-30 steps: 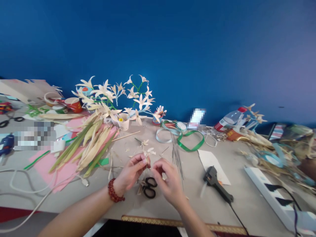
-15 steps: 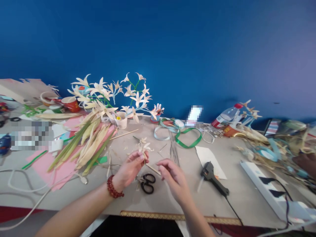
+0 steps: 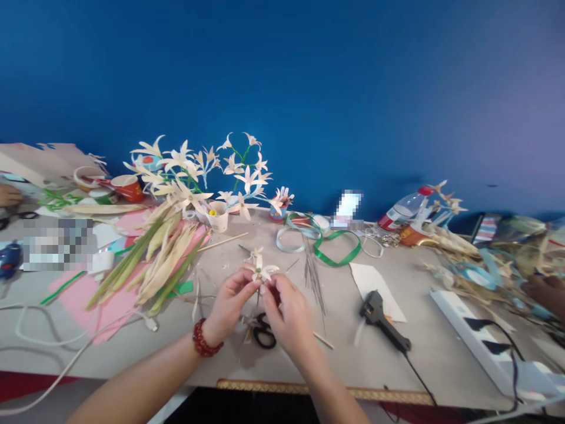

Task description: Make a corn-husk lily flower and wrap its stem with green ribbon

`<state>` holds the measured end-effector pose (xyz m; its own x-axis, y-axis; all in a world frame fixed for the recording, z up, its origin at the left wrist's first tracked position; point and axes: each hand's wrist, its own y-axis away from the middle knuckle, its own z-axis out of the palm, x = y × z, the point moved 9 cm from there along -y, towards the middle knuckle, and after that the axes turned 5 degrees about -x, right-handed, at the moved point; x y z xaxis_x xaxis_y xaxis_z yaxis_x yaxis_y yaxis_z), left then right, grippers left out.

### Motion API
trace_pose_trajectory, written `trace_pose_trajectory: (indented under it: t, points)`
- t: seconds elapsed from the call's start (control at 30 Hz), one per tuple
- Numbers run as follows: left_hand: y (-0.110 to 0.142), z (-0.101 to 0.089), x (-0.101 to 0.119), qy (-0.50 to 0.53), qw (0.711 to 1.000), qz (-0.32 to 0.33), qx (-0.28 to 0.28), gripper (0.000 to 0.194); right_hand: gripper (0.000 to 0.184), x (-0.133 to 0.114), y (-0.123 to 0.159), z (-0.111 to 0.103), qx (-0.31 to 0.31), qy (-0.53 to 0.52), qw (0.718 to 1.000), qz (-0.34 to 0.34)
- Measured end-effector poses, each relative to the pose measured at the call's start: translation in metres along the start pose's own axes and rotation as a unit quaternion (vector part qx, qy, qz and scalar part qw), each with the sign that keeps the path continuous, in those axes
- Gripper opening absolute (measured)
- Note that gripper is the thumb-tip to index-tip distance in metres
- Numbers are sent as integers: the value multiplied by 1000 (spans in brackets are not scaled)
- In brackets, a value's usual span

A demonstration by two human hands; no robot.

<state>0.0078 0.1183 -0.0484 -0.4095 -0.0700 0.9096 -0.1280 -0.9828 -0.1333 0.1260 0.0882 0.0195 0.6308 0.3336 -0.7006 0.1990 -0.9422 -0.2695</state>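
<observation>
My left hand (image 3: 229,303), with a red bead bracelet on its wrist, pinches the base of a small cream leaf flower (image 3: 261,271) just above the table. My right hand (image 3: 286,312) is closed beside it, its fingertips on the same flower from the right. Black scissors (image 3: 263,333) lie on the table under both hands, partly hidden by them. A thin wooden stick (image 3: 323,340) lies just right of my right hand.
A black glue gun (image 3: 380,318) lies to the right, near a white paper. Thin wires (image 3: 313,274), green ribbon (image 3: 338,250), long leaves (image 3: 163,259) on pink paper and a vase of leaf flowers (image 3: 207,176) crowd the table. Another person's hand (image 3: 545,291) is at far right.
My right hand let go of the wooden stick, which now lies on the table, and came back to the flower held by my left hand.
</observation>
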Motion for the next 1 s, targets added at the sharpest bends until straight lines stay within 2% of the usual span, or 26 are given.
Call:
trace_pose_trajectory:
  t: [0.13,0.3,0.33,0.4,0.47,0.53,0.63,0.73,0.83,1.0]
  points:
    - [-1,1,-2,36,999,-9,-1,10,12,35,16,-8,-20,-40,999,19]
    - [-2,-1,-3,46,999,-3,8,11,31,103,71,-68,84,16,992,94]
    - [-1,-1,-2,29,1000,3,9,10,33,111,81,-78,96,34,990,100]
    - [0,0,5,-34,999,31,1,7,26,117,93,-89,107,44,989,91]
    - [3,4,17,-118,990,78,-13,4,18,113,94,-86,91,30,993,67]
    - [6,9,30,-196,971,133,-30,4,20,103,86,-73,60,7,997,43]
    - [13,16,46,-277,931,231,-55,11,20,86,68,-51,21,-2,1000,18]
    - [20,23,54,-327,889,310,-79,16,19,73,54,-35,7,4,1000,6]
    - [23,26,57,-339,869,347,-92,16,25,68,48,-28,21,6,1000,6]
    - [23,27,57,-338,867,353,-99,18,21,64,46,-20,4,-49,999,3]
